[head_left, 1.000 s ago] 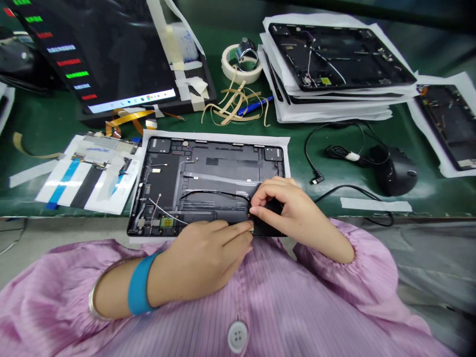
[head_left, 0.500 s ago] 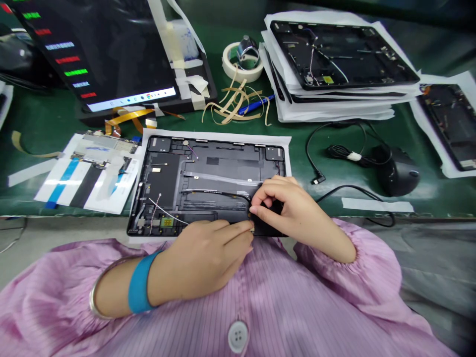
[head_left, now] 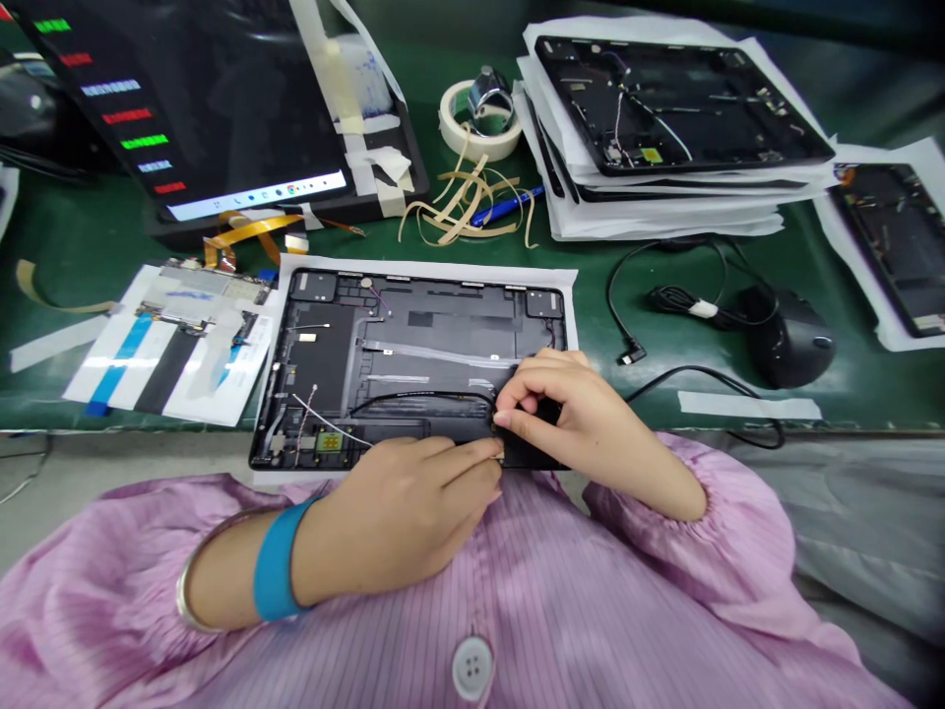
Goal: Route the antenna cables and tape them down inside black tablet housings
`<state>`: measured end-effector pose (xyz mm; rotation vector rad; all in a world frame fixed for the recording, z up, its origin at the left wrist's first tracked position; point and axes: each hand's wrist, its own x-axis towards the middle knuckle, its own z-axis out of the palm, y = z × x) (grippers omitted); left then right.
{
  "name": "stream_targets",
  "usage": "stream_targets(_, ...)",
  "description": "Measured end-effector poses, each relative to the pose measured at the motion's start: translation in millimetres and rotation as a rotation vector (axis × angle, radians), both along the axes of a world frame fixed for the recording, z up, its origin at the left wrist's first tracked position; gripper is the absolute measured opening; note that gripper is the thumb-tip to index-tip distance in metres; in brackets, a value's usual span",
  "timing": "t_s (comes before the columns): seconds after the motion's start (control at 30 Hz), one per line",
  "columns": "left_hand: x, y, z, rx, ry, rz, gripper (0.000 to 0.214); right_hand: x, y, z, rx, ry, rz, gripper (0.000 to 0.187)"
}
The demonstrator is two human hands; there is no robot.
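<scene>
An open black tablet back shell [head_left: 413, 345] lies on white paper at the table's near edge. A thin black cable [head_left: 420, 398] arcs across its lower half. My right hand [head_left: 583, 418] pinches the cable's right end at the shell's lower right corner. My left hand [head_left: 406, 512] rests on the shell's near edge, fingers together, their tips pressed onto a small part beside the right hand's fingertips. What lies under the fingertips is hidden.
A lit screen [head_left: 221, 108] leans at the back left, with a circuit board on paper [head_left: 177, 335] below it. A tape roll [head_left: 479, 118], tape strips and a blue pen [head_left: 509, 207] lie behind. A stack of shells [head_left: 664, 108] stands at the right, near a mouse [head_left: 787, 340].
The black cable's arc has sunk lower toward the shell's near edge. Both hands stay at the lower right corner.
</scene>
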<state>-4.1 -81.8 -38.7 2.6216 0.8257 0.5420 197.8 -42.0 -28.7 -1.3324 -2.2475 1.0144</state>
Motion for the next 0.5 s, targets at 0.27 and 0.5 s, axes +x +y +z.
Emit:
stream_targets(0.27,-0.4,-0.5,1.9,0.004,0.005,-0.006,0.015,-0.2,-0.4,0.1,-0.010,-0.012,0.014,0.013)
stream_targets(0.5,0.3,1.1,2.8,-0.014,0.016,-0.016,0.014,-0.1,0.0,-1.7,0.000,-0.020,0.013,0.012)
